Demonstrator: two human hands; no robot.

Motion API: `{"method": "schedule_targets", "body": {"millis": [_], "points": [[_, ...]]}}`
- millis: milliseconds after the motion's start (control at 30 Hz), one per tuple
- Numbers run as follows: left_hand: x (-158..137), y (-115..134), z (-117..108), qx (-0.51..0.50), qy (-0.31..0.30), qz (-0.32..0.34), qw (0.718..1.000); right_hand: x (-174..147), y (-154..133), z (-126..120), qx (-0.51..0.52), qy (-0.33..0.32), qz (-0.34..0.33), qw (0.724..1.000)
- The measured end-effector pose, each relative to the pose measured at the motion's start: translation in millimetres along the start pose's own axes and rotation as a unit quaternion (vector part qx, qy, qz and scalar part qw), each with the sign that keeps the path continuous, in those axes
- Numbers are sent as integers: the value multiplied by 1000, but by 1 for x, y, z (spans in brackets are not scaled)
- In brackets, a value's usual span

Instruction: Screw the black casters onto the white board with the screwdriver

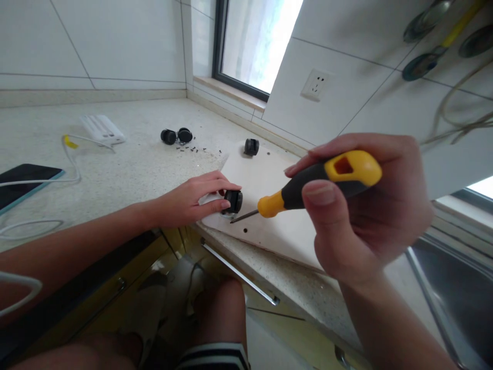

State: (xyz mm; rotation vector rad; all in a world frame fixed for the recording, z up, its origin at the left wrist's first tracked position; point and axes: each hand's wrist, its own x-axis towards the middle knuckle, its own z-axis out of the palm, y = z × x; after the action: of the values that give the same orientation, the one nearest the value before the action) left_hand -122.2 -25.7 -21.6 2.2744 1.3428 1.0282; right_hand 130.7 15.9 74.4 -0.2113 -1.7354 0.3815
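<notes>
Head view: my right hand [365,205] grips the screwdriver [308,191], shaft pointing left, tip just beside the caster [233,201]. My left hand [192,199], nearer, pinches that caster at the board's [277,226] left corner, near the counter [127,169] edge.

A caster [233,201] sits on the board [277,226], two casters [176,135] behind-left.

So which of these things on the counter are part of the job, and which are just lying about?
In use: screwdriver in the right hand; caster wheel under the left hand; white board; fitted wheel; spare wheels; loose screws.

Lying about: phone; white power bank; cable; wall socket.
</notes>
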Motion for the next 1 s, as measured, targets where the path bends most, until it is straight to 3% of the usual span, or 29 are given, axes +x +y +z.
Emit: {"method": "schedule_targets", "body": {"millis": [233,333,500,833,1000], "points": [[1,0,5,-22,22,12,999,-7,-1,-3,-5,-113,-68,991],[3,2,5,-27,21,25,999,-7,-6,-3,-6,-131,-86,988],[3,4,5,-27,26,33,999,-10,-14,-1,-67,-140,-61,986],[4,6,5,-37,28,28,999,-10,-16,0,-61,-174,-44,982],[3,7,8,-51,43,7,998,-2,-26,-11,-125,-250,-68,958]]}}
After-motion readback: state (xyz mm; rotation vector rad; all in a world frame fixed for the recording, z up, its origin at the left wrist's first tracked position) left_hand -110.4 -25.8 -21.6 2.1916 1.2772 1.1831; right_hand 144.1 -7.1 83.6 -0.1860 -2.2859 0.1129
